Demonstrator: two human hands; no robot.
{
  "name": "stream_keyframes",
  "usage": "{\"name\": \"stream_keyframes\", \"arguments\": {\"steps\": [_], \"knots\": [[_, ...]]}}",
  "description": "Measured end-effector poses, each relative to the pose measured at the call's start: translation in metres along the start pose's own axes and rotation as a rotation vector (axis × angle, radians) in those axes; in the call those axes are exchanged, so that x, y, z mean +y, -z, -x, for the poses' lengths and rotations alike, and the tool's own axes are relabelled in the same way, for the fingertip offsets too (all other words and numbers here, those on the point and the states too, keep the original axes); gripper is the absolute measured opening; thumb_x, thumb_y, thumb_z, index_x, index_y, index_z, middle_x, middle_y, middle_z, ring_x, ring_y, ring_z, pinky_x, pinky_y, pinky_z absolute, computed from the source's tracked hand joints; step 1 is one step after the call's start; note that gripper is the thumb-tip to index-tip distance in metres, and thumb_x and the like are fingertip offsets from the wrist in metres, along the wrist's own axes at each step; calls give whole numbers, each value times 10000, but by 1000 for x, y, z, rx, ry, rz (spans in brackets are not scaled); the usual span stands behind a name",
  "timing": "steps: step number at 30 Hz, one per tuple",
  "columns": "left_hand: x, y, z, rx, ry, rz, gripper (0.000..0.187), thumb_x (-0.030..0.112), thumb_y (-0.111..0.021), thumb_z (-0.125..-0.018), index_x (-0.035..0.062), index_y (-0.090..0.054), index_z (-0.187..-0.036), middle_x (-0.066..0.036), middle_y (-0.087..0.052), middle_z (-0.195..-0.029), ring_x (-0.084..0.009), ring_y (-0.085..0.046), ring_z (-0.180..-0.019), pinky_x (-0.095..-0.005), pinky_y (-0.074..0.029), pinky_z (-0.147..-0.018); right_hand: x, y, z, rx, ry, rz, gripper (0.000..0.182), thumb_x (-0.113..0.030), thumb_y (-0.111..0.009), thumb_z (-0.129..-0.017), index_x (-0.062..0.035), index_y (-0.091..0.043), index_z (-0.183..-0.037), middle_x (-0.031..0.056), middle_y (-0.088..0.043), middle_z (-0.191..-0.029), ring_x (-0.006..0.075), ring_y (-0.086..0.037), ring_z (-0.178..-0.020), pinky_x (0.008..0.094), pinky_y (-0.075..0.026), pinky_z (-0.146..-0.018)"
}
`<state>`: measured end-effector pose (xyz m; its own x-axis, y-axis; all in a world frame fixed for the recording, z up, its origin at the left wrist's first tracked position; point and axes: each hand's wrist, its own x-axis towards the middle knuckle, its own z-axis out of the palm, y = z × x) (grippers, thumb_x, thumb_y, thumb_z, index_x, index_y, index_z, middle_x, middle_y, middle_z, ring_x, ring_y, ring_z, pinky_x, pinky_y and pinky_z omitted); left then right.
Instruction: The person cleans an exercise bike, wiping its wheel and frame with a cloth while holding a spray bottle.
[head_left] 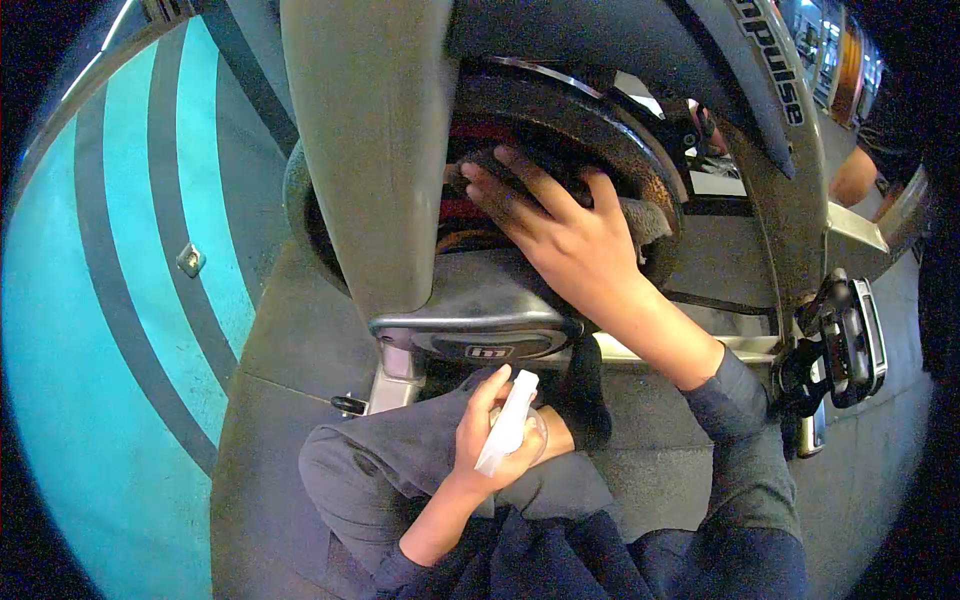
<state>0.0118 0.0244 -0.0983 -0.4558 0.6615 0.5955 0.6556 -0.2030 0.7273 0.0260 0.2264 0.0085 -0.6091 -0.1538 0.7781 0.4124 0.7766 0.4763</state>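
Observed: the person crouches beside a grey exercise bike, its frame (380, 150) filling the upper centre of the head view.

Right hand (560, 235): fingers spread and curved, pressing a grey cloth (645, 215) against the dark, rust-spotted metal flywheel (600, 125) inside the housing. The cloth shows only at the edge of the palm; most of it is hidden beneath the hand. The hold reads as a flat press, not a closed fist.

Left hand (495, 435): curled firmly around the neck of a translucent white plastic spray bottle (508, 425), held low over the person's knee (400, 450), well apart from the wheel. The nozzle direction cannot be told with certainty, and no finger is clearly seen on the trigger.

Condition of the work: wiping of the flywheel is in hand. Orange-brown rust patches remain on the rim to the right of and above the hand, so in my judgement that stretch is unfinished. The part of the wheel behind the frame and under the hand is hidden; its state cannot be assessed. Whether fluid lies on the metal cannot be told.

Surroundings: black pedal with strap (850, 345) at right; teal-and-grey striped floor (90, 350) at left; another person's arm (852, 178) at upper right, not involved.
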Motion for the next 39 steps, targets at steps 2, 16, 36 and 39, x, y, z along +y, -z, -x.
{"name": "stream_keyframes", "arguments": {"steps": [2,16,36,39], "knots": [[1,-1,0,-5,17,-7,706,45,-677,-695,-28,-348,-1316,-181,-622,-1017,-277,-641,-893,-360,-522,-791,0,4,6,-15,-33,-2,423,-251,-481,-804,-246,-588,-1214,-102,-473,-1358,91,-433,-1239,386,-365,-843],[-14,6,4,79,35,160,695,75,-661,-711,-20,-348,-1325,-175,-639,-1006,-257,-640,-907,-347,-518,-796,5,9,33,-135,-56,88,417,-237,-480,-818,-252,-591,-1220,-105,-460,-1382,112,-427,-1243,392,-354,-866],[0,1,3,22,-198,-8,671,17,-667,-690,-54,-358,-1280,-166,-557,-863,-286,-567,-727,-380,-483,-642,10,16,56,-170,-48,39,350,-237,-529,-814,-222,-631,-1149,-78,-526,-1254,115,-427,-1210,456,-372,-874],[-3,4,9,-31,-127,-51,680,109,-662,-735,-38,-327,-1309,-171,-644,-981,-254,-639,-872,-342,-517,-781,10,17,46,-193,-40,59,394,-231,-504,-811,-235,-603,-1192,-92,-497,-1319,112,-411,-1232,421,-364,-867]]}}
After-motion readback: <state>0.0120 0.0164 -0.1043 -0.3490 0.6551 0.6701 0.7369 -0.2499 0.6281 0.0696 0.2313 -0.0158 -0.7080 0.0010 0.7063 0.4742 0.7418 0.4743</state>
